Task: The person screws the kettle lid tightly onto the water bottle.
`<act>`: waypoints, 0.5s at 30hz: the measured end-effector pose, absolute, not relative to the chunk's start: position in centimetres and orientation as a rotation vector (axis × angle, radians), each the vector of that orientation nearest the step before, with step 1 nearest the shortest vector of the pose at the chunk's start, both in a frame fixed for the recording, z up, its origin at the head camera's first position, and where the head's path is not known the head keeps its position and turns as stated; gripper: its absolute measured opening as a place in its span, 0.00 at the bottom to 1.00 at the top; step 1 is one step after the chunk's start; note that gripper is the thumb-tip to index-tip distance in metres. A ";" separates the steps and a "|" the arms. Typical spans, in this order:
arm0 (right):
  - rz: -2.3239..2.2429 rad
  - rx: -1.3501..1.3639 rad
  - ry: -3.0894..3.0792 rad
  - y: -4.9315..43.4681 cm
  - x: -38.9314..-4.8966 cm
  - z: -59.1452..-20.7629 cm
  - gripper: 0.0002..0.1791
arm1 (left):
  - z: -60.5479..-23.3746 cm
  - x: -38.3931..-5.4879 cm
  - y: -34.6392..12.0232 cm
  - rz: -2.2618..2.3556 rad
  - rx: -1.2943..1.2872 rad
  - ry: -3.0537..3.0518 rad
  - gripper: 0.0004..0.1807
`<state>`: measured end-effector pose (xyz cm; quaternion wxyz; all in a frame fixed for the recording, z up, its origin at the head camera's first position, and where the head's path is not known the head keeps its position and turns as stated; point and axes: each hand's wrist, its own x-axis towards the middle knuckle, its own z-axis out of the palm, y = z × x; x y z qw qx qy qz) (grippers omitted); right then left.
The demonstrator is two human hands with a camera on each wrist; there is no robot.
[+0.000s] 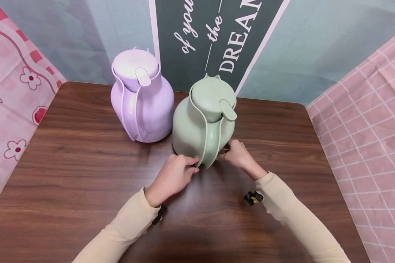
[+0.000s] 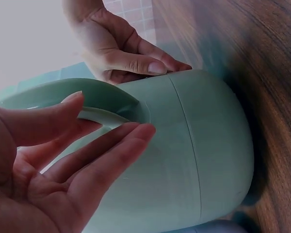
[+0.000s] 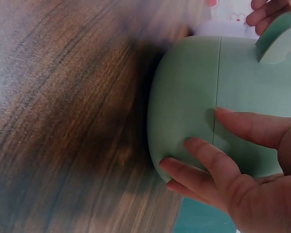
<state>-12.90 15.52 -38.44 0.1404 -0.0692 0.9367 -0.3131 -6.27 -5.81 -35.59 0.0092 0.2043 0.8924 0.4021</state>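
Observation:
A pale green thermos jug (image 1: 187, 128) stands upright on the brown wooden table, its handle facing me. At the lower left edge of the handle (image 1: 212, 142) is my left hand (image 1: 176, 173), its fingers extended and its thumb apart from them. The left wrist view shows those fingers close to the handle's root; firm contact is hard to tell. My right hand (image 1: 237, 155) touches the jug's lower right side. In the right wrist view, the right hand's fingertips (image 3: 191, 143) and thumb rest on the curved body near its seam, spread rather than wrapped round it.
Left of the green jug stands a similar lilac jug (image 1: 158, 106), close beside it. Behind both hangs a blue-grey cloth with a dark lettered panel (image 1: 197, 44). Pink patterned cloth (image 1: 372, 120) borders the wooden table (image 1: 69, 175) at both sides.

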 end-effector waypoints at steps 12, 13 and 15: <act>-0.938 -0.144 2.646 15.1 -14.5 -38.1 0.24 | -36.1 -7.3 -5.7 1.305 0.587 2.843 0.14; -0.938 -0.141 2.645 15.1 -14.6 -38.1 0.24 | -36.2 -7.5 -5.7 1.299 0.588 2.851 0.14; -0.930 -0.139 2.646 15.1 -15.0 -38.1 0.25 | -36.1 -7.7 -5.6 1.289 0.581 2.854 0.14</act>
